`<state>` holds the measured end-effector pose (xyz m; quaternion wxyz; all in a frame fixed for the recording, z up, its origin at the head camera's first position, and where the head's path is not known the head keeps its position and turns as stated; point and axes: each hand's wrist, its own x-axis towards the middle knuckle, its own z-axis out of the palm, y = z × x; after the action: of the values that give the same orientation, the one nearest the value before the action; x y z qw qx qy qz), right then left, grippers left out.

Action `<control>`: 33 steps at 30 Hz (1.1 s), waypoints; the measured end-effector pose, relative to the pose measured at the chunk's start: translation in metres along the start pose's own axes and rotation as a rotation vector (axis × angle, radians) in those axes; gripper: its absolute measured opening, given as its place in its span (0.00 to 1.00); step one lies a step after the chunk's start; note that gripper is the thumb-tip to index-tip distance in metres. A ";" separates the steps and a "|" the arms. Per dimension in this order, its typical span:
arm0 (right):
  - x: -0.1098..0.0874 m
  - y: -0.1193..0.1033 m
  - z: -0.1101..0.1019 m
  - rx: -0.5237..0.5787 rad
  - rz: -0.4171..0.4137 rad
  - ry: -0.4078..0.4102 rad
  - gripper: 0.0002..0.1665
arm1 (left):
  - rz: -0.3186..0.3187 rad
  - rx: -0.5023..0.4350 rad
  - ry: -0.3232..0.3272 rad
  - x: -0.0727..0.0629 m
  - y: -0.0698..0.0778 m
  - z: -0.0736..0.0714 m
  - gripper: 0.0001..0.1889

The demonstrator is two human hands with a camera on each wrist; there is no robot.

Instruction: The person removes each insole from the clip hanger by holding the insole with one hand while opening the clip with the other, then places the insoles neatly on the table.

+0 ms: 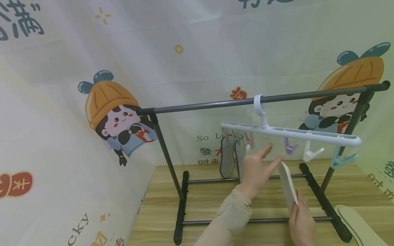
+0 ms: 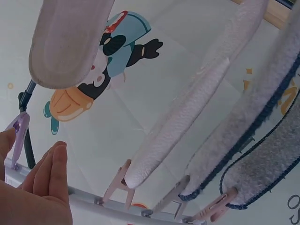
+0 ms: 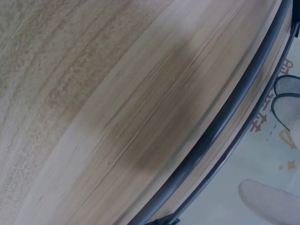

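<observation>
My right hand (image 1: 301,222) grips the lower end of a pale insole (image 1: 287,186), tilted upright below the white clip hanger (image 1: 292,133). In the left wrist view that insole (image 2: 70,42) shows its smooth face at the top left. Raised under the hanger, my left hand (image 1: 255,171) has its fingers extended and holds nothing that I can make out. Its thumb and fingers (image 2: 51,171) stand either side of a purple clip (image 2: 19,136); whether the thumb touches it, I cannot tell. A fluffy white insole (image 2: 187,122) and two grey, dark-edged insoles (image 2: 262,164) hang from other clips.
The hanger hooks over the top bar of a dark metal rack (image 1: 209,106). White (image 1: 311,152) and teal (image 1: 343,159) clips dangle at its right. Another pale insole (image 1: 357,223) lies on the wooden surface (image 1: 160,205) by the rack's right foot. A printed cloth hangs behind.
</observation>
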<state>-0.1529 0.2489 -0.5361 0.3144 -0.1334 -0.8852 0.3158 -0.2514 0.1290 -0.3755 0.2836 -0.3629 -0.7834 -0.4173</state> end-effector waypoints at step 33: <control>0.004 0.027 -0.028 -0.031 0.051 0.290 0.17 | -0.170 -0.066 0.076 -0.039 -0.028 -0.028 0.22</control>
<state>-0.1372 0.2844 -0.5352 0.4286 -0.2049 -0.8316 0.2876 -0.2474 0.0812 -0.4034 0.2645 -0.2881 -0.7859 -0.4790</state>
